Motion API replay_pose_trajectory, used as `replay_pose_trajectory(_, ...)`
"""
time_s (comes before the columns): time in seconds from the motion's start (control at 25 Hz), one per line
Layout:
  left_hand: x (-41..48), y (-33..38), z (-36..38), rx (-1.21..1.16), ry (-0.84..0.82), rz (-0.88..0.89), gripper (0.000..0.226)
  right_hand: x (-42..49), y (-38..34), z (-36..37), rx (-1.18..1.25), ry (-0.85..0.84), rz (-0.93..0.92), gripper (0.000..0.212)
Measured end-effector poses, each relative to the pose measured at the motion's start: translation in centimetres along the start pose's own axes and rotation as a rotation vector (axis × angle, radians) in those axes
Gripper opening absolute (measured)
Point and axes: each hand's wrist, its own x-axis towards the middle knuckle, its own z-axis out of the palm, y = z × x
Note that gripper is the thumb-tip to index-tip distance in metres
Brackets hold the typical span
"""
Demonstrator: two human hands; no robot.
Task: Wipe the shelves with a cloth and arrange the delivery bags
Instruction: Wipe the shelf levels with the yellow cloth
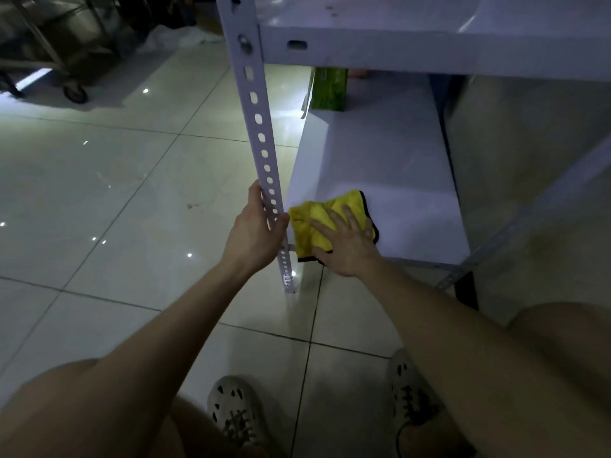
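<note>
- Your right hand (347, 242) lies flat, fingers spread, pressing the yellow cloth (317, 214) at the near-left corner of the bottom shelf (396, 160).
- Left hand (258, 233) grips the post (254, 104); brace there and sweep evenly backward.

Left hand (256, 231) grips post (251, 84), thumb up; right hand (347, 246) flat on cloth (317, 213), fingers (348, 215) spread; both reaching forward.

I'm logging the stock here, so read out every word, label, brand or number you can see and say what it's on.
No text can be read in this view.
Green box at the back of the lower shelf: any print is too blurred to read.
Cloth: no text shows.
Post: no text shows.
</note>
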Motion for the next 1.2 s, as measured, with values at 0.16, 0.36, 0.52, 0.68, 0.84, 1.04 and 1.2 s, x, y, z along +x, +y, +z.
replay_pose_trajectory(0.16,0.7,-1.5,-1.0,0.024,-0.036,0.043,0.059,-2.8,2.9,-1.7,-0.019,-0.015,0.092,0.076)
replay_pose_trajectory(0.36,-0.6,-0.9,-1.5,0.042,-0.069,0.008,0.066,-5.4,2.9,-5.6,0.349,0.013,0.054,0.031)
replay_pose_trajectory(0.52,-0.9,2.0,-4.2,0.083,0.002,0.043,0.056,-11.2,0.9,-13.2,0.713,0.023,0.035,0.038)
replay_pose_trajectory(0.68,1.0,6.2,-8.7,0.122,0.163,0.128,0.039,-17.2,-1.5,-21.7,0.592,0.297,-0.139,0.045)
replay_pose_trajectory(0.84,3.0,12.3,-13.3,-0.034,0.320,0.188,0.027,-20.9,-2.9,-33.6,0.509,0.763,-0.274,0.047)
replay_pose_trajectory(1.04,5.1,19.6,-17.1,-0.157,0.404,0.335,0.042,-14.3,-3.0,-42.9,0.278,0.756,-0.116,0.047)
replay_pose_trajectory(1.2,6.8,23.4,-19.1,-0.173,0.456,0.438,0.055,-8.6,-2.2,-37.7,-0.022,0.176,0.028,0.051)
